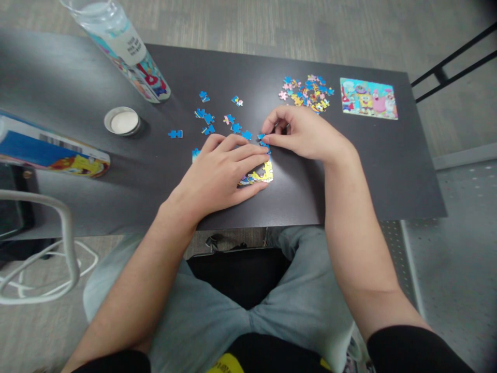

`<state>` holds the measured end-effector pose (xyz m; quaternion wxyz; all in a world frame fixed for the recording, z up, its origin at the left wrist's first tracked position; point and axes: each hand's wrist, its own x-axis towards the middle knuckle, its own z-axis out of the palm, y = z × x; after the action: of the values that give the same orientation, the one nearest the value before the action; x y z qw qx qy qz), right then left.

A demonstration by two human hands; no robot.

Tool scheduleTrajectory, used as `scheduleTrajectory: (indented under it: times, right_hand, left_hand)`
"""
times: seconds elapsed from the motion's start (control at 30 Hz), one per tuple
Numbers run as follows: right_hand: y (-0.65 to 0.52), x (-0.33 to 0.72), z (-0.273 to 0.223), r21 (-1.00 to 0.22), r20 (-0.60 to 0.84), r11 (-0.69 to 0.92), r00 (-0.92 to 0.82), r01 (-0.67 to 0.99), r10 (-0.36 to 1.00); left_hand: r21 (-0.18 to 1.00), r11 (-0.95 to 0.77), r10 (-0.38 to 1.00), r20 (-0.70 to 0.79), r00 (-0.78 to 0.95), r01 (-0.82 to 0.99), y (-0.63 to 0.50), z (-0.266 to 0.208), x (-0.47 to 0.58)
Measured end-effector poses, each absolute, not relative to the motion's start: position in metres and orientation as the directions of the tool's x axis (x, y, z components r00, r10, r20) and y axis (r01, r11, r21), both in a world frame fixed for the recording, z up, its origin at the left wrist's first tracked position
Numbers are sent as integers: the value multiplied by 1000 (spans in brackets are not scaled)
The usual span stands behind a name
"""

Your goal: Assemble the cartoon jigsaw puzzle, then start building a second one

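My left hand [223, 173] lies with its fingers spread over a partly joined jigsaw puzzle [261, 176], hiding much of it. Yellow pieces show between the thumb and forefinger, and a bit of blue shows at its left edge. At the puzzle's upper right corner, my right hand [303, 129] pinches a blue puzzle piece [261, 138] between thumb and forefinger. Whether this piece touches the joined part, I cannot tell. Several loose blue pieces [205, 115] lie just beyond my left hand. A mixed pile of pieces [308, 92] sits beyond my right hand.
A picture card [368, 98] lies at the table's far right. On the left stand a clear tube [128, 52] with a cartoon print, a round metal lid [122, 121] and another printed tube [50, 147]. A white cable [66, 228] loops at the near left.
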<state>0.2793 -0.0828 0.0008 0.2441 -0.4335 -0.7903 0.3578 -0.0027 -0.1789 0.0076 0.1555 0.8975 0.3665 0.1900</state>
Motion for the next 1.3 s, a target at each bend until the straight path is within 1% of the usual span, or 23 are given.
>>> scheduleTrajectory:
  times: [0.13, 0.27, 0.43, 0.6, 0.77, 1.1, 1.2, 1.3]
  right_hand:
    - [-84, 276, 2, -854, 87, 319, -492, 411, 866]
    - [-86, 276, 9, -878, 62, 273, -472, 393, 879]
    - [-89, 273, 14, -844, 11, 264, -478, 466, 878]
    - [-90, 271, 15, -830, 3, 268, -477, 489, 879]
    - [-90, 270, 15, -803, -37, 234, -439, 548, 898]
    - [-88, 274, 16, -747, -28, 270, -435, 607, 900]
    - [-88, 276, 16, -748, -27, 267, -431, 607, 902]
    - [-88, 279, 18, -756, 15, 288, -423, 588, 906]
  left_hand:
    - [417, -664, 731, 186, 657, 620, -179, 10, -2]
    - [432, -654, 735, 168, 657, 621, -180, 13, -1]
    - [448, -635, 748, 152, 646, 630, -181, 16, -1]
    - [443, -636, 748, 153, 645, 632, -180, 16, -1]
    - [444, -631, 751, 145, 644, 636, -179, 17, 0]
    - [439, -634, 751, 150, 643, 637, -180, 17, -1]
    - [441, -639, 750, 174, 638, 630, -180, 15, -1]
    - [441, -654, 742, 214, 635, 615, -180, 12, -1]
